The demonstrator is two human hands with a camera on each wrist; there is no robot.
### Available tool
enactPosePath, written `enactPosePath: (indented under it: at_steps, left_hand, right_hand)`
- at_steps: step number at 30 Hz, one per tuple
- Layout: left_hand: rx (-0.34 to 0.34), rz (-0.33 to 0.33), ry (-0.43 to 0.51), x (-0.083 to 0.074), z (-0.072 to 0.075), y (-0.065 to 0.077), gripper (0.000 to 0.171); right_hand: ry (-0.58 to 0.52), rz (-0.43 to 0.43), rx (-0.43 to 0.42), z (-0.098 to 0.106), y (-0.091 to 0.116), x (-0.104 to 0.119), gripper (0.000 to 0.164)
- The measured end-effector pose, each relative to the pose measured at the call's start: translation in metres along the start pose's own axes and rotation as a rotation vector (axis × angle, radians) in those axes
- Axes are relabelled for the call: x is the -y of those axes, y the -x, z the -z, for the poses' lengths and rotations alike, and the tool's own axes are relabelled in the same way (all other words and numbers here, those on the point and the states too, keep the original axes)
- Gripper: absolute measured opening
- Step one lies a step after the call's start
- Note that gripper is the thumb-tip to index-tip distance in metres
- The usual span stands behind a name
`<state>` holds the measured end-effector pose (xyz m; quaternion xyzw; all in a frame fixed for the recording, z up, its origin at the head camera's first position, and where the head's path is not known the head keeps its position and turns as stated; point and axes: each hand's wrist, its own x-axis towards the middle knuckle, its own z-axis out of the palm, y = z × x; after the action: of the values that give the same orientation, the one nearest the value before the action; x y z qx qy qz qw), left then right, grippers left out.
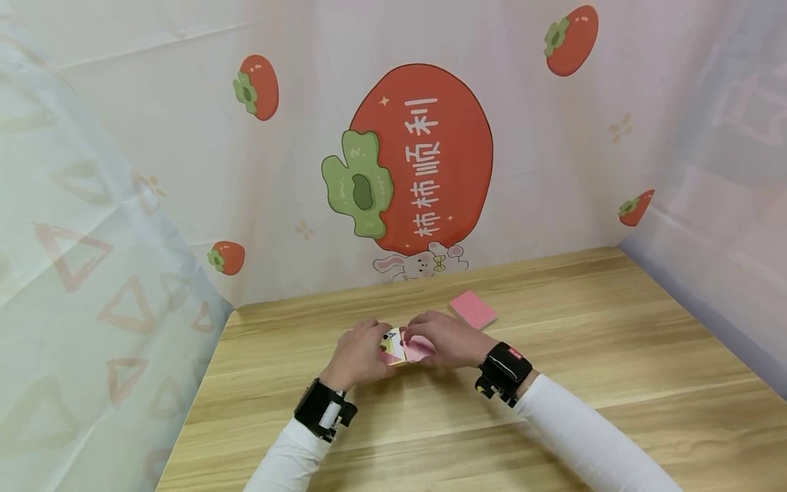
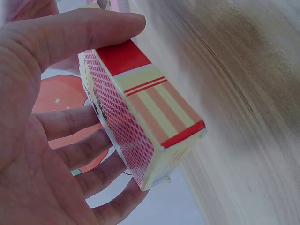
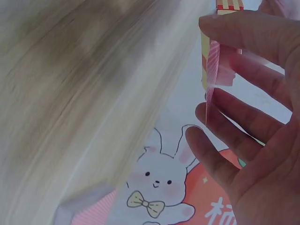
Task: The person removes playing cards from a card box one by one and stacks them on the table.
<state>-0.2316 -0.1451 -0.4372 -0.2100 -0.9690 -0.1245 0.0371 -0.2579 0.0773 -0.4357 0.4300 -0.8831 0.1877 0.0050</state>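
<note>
On the wooden table point(image 1: 590, 403), I see the left hand point(image 1: 356, 352) clamping the card box point(image 2: 145, 112) between both hands; the right hand point(image 1: 451, 338) pinches a pink piece point(image 1: 419, 347) at the box's right end.

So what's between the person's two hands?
The head view shows a small card box there, an A showing on it, with a thin pink piece, card or flap I can't tell, at the end toward the right hand.

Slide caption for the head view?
Left hand holds a card box, right hand a pink piece at its end; a pink-patterned stack lies on the table.
</note>
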Motion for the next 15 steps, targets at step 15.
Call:
enactPosePath:
  at_steps: [15]
  left_hand:
    - [-0.017,0.035,0.013,0.008,0.001,0.003,0.069]
  right_hand:
    - [0.042,-0.05,-0.032,0.01,0.012,-0.016,0.025]
